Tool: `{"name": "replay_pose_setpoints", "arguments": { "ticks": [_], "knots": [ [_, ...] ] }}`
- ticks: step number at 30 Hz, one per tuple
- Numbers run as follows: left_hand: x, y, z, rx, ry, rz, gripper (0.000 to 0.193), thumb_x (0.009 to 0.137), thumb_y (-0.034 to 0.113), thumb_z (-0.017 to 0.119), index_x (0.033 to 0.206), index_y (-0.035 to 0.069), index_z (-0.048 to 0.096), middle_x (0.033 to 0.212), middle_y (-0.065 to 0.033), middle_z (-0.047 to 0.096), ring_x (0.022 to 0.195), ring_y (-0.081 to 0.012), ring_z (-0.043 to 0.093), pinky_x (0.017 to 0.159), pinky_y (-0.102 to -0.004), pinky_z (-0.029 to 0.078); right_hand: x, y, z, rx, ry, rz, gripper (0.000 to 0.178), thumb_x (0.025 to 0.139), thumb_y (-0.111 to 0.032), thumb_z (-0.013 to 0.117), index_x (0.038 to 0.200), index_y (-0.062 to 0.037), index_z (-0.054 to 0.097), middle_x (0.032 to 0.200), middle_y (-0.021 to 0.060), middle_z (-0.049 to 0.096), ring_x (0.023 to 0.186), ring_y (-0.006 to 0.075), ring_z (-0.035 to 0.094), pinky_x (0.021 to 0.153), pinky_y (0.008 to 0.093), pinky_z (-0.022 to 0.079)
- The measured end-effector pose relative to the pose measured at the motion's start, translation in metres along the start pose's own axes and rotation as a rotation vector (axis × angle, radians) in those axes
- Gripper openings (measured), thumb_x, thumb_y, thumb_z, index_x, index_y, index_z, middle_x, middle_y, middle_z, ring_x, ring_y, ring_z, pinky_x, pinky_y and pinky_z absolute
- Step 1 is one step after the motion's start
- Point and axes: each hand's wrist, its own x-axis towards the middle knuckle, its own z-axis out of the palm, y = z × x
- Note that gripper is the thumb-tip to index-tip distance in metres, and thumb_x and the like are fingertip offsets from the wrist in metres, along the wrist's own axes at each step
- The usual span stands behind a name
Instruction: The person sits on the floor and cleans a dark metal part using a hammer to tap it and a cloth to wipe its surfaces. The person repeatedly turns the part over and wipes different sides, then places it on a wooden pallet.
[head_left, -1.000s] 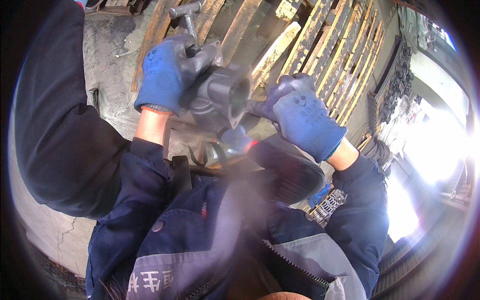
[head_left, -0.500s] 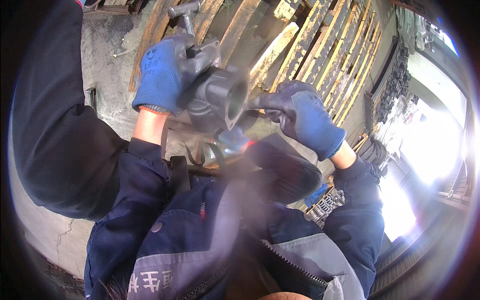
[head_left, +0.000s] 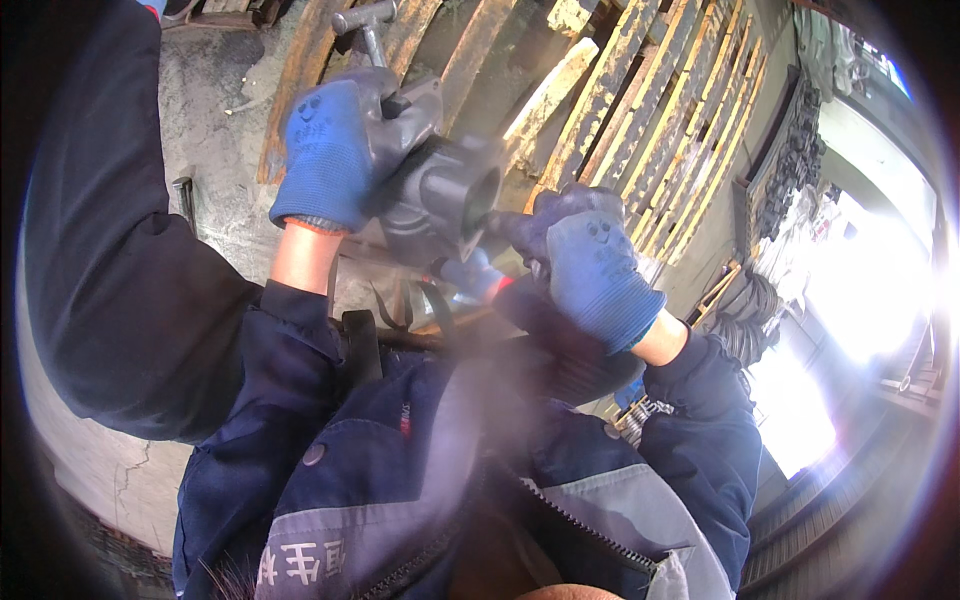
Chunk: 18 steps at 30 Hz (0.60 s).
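My left hand [head_left: 340, 140], in a blue work glove with dark coated fingers, grips the upper flange of a dark grey metal casting [head_left: 420, 200]. The casting is hollow, with a round flanged opening turned toward my right hand. Gloved the same way, my right hand [head_left: 575, 245] is closed, its fingers curled close by the lower edge of that opening. Whatever those fingers may hold is hidden, and I cannot tell whether they touch the rim. A T-shaped metal piece like a hammer [head_left: 368, 22] shows just beyond my left hand.
Worn wooden slats [head_left: 620, 110], like pallets, lie on the floor ahead and to the right. A metal bar [head_left: 186, 200] stands left of my left wrist. Behind the casting, another blue glove [head_left: 470, 272] is partly visible. Small metal parts [head_left: 640, 415] sit near my right forearm.
My right hand has moved left and slightly down, and its wrist has turned so that more of the glove's back shows. The casting has tilted a little in my left hand.
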Motion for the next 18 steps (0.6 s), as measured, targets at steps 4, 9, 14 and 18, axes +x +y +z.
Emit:
{"name": "replay_pose_setpoints", "arguments": {
  "ticks": [4,9,14,18],
  "knots": [
    [0.002,-0.001,0.001,0.038,-0.017,-0.024,0.043,0.08,0.046,0.071,0.084,0.003,0.07,0.079,-0.0186,0.067,0.073,-0.0339,0.066,0.07,-0.0412,0.051,0.003,0.005,0.011,0.175,0.222,-0.056,0.03,0.08,-0.019,0.068,0.109,-0.0151,0.072,0.071,0.0043,0.066,0.063,0.0236,0.061,0.06,0.0353,0.046],
    [0.001,0.002,0.003,0.057,0.013,-0.001,0.042,0.08,0.046,0.067,0.078,0.005,0.069,0.082,-0.0206,0.068,0.077,-0.0377,0.067,0.07,-0.0439,0.052,0.005,0.007,0.002,0.258,0.102,0.001,0.026,0.081,-0.013,0.066,0.105,-0.0127,0.074,0.082,0.0092,0.072,0.069,0.0275,0.067,0.063,0.0364,0.052],
    [0.0,0.006,0.005,0.127,0.017,0.016,0.042,0.081,0.047,0.067,0.079,0.005,0.071,0.083,-0.02,0.069,0.076,-0.0368,0.068,0.07,-0.0433,0.054,0.019,0.007,-0.007,0.355,0.023,0.218,0.019,0.087,-0.019,0.062,0.1,-0.0134,0.075,0.084,0.0168,0.071,0.081,0.0362,0.07,0.074,0.0449,0.055],
    [0.001,0.006,0.005,0.126,0.013,0.046,0.042,0.081,0.047,0.066,0.08,0.005,0.071,0.084,-0.02,0.069,0.078,-0.0365,0.068,0.071,-0.0432,0.054,0.029,0.01,-0.012,0.23,-0.104,0.25,0.021,0.089,-0.025,0.06,0.102,-0.0158,0.075,0.086,0.0174,0.07,0.082,0.0391,0.068,0.076,0.0477,0.055]
  ]
}}
